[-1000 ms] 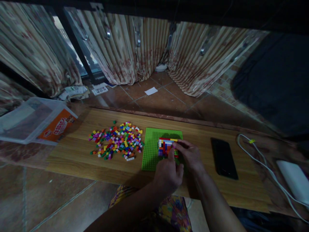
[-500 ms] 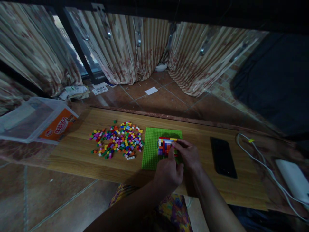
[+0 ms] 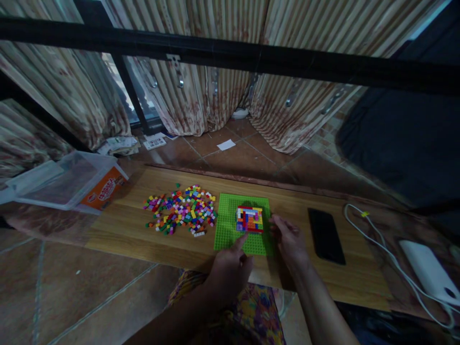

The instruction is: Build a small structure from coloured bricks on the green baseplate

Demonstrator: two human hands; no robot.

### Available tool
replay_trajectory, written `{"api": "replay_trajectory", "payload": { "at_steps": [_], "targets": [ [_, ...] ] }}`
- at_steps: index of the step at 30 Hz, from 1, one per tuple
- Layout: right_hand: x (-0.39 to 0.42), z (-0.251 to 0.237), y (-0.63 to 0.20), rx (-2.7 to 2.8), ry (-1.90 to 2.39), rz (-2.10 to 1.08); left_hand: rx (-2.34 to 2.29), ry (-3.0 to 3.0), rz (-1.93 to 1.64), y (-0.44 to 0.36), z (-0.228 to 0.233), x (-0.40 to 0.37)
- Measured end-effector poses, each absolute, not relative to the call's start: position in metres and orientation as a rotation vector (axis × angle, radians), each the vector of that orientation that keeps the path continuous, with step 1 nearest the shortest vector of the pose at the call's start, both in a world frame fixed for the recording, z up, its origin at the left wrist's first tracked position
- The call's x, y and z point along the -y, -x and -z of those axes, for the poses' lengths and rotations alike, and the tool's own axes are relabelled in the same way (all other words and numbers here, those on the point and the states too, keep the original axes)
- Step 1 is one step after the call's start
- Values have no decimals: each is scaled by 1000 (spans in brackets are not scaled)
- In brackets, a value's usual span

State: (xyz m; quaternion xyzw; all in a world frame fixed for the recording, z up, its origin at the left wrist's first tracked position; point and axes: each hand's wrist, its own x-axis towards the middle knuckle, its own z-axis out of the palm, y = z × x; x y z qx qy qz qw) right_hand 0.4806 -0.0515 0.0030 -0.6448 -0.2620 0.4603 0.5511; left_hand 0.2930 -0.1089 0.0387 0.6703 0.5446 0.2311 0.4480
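While both hands, the left hand point(image 3: 230, 266) and right hand point(image 3: 290, 239), hover empty and half-open by the brick block point(image 3: 249, 219) on the green baseplate point(image 3: 227, 225), a careless nudge could loosen its bricks.

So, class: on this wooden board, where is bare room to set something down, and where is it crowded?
Bare wood lies between the green baseplate and the black phone, partly taken by the right hand, and along the front edge below the loose brick pile. That pile crowds the left half.
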Motion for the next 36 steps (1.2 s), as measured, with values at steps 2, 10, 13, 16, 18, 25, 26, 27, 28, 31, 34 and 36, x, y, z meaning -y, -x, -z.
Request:
{"api": "replay_trajectory", "payload": {
  "at_steps": [2,10,13,16,18,25,26,27,28,31,34,36],
  "targets": [
    [64,-6,-479,619,1521,-1068,-1410,-1614,-588,-270,-39,118],
    [112,-17,-428,1033,1556,-993,-1689,-1495,-762,-189,-18,144],
    [122,-18,-394,1396,1459,-1010,-1748,-1449,-797,-177,-10,149],
    [116,-16,-363,1713,1370,-917,-1740,-1431,-810,-174,-6,152],
    [105,-13,-347,1854,1348,-799,-1705,-1435,-812,-173,-6,153],
    [75,4,-315,2222,1423,-435,-1629,-1459,-837,-171,-10,152],
    [75,5,-312,2251,1447,-408,-1628,-1461,-834,-170,-10,151],
    [76,6,-311,2269,1464,-391,-1627,-1461,-827,-170,-11,151],
    [78,5,-310,2272,1469,-385,-1625,-1460,-818,-170,-11,150],
    [88,-1,-316,2193,1426,-454,-1630,-1450,-791,-170,-13,148],
    [98,-10,-339,1972,1426,-534,-1648,-1442,-773,-172,-15,146],
    [103,-14,-365,1769,1493,-525,-1657,-1451,-756,-176,-16,145]
  ]
}}
